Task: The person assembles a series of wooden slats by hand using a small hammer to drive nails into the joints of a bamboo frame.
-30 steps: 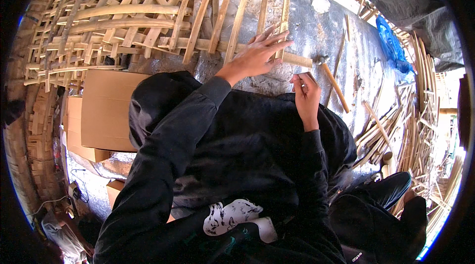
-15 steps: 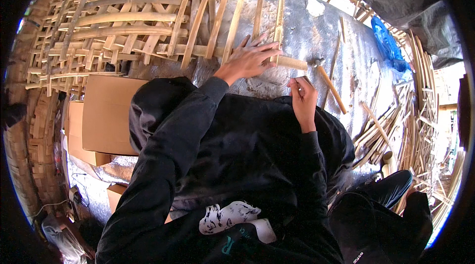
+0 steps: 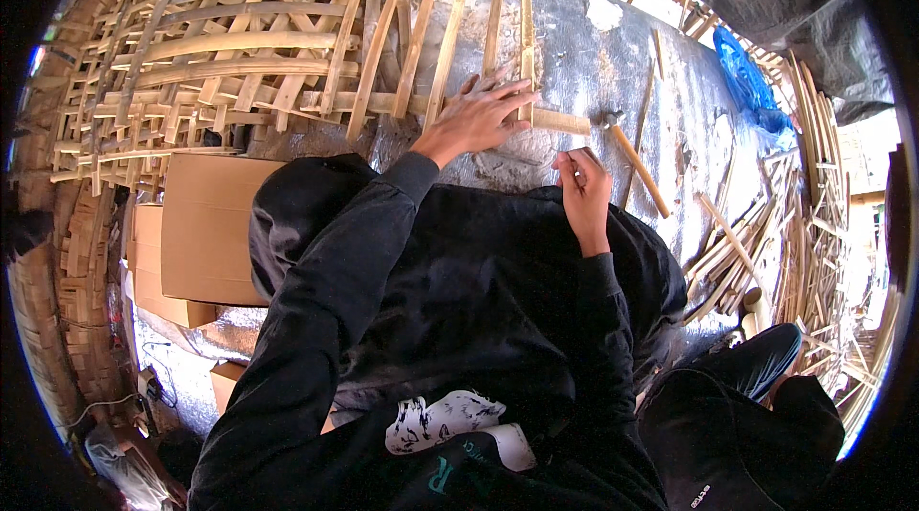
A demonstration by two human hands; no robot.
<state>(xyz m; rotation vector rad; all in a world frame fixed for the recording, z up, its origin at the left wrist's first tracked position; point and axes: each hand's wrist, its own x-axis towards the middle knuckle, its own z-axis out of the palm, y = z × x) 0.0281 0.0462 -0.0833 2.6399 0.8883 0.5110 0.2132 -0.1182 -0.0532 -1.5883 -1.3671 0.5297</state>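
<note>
Apparently the left hand (image 3: pixel 471 121) lies splayed wide to steady slats (image 3: pixel 527 33); right hand (image 3: pixel 586 188) curled, any hold unclear; hammer (image 3: pixel 641 172) handy rightward.

Your left hand (image 3: pixel 471 121) hides the stretch of the bamboo crosspiece (image 3: pixel 565 122) beneath it, and its thumb and palm are out of your sight. Your right hand (image 3: pixel 586 188) is curled inward, so you cannot tell whether its fingertips pinch something small. The head of the hammer (image 3: pixel 639 171) is too small to make out clearly. Your black-clothed lap (image 3: pixel 469 262) covers the near edge of the silver sheet (image 3: pixel 613 61), and your knee (image 3: pixel 304 200) overlaps the right side of the cardboard box (image 3: pixel 215 229). Beyond the sheet's right edge, the bamboo pile (image 3: pixel 814 214) blurs toward the dark rim; the top edge cuts the lattice (image 3: pixel 254 39).
</note>
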